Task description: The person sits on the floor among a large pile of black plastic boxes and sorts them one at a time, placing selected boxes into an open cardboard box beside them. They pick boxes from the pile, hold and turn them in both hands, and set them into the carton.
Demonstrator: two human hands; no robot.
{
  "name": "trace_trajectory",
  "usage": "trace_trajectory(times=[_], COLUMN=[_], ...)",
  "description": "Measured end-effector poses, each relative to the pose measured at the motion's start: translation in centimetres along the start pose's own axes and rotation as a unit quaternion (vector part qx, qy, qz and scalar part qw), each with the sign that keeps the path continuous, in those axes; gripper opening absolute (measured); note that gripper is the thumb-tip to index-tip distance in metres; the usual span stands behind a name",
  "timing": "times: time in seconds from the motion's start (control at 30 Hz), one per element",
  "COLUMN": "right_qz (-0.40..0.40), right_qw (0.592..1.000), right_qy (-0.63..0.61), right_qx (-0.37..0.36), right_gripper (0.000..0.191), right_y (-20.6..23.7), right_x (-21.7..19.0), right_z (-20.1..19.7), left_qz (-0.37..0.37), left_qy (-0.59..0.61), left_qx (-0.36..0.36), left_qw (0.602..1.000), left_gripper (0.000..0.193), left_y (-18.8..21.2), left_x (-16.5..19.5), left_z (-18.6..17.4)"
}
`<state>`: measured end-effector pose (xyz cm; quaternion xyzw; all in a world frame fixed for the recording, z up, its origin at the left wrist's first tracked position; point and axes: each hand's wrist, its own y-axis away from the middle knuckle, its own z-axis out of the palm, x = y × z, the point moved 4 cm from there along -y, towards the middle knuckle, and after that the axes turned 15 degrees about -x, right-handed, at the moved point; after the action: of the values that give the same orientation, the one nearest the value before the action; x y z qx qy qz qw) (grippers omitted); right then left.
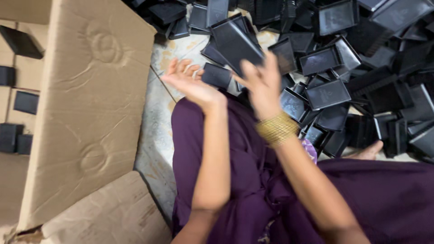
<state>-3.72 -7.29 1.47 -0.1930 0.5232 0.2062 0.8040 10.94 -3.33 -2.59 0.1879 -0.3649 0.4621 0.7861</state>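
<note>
My left hand [192,83] is palm-up, fingers spread, with a small black box [217,75] touching its fingertips on the far-right side, not clamped. My right hand [261,86] is blurred; it seems closed on a larger black tray [236,43] that sticks up and away from it, long axis tilted toward the far left, though I can't tell for sure. The pile of black trays [361,68] lies right of both hands, cardboard box [90,104] left of them.
</note>
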Motion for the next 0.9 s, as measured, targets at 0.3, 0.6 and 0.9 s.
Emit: trace_trajectory(times=[0.3,0.6,0.9], right_qz=[-0.253,0.133,0.062], right_qw=[0.842,0.686,0.925], right_qy=[0.269,0.713,0.372], right_qx=[-0.393,-0.056,-0.039], right_gripper=[0.052,0.027,0.005], right_y=[-3.3,2.8,3.9], right_x=[-0.6,-2.4,3.1], right_z=[19.9,-8.2,-17.6], left_qz=[-0.121,-0.208,-0.009], left_qy=[0.183,0.209,-0.64], left_qx=[-0.044,-0.118,-0.369], left_qw=[0.975,0.948,0.673], left_gripper=[0.039,0.03,0.045], left_y=[0.9,-0.3,5.5], left_x=[-1.0,-4.2,-5.2], left_z=[-2.7,-1.2,4.8])
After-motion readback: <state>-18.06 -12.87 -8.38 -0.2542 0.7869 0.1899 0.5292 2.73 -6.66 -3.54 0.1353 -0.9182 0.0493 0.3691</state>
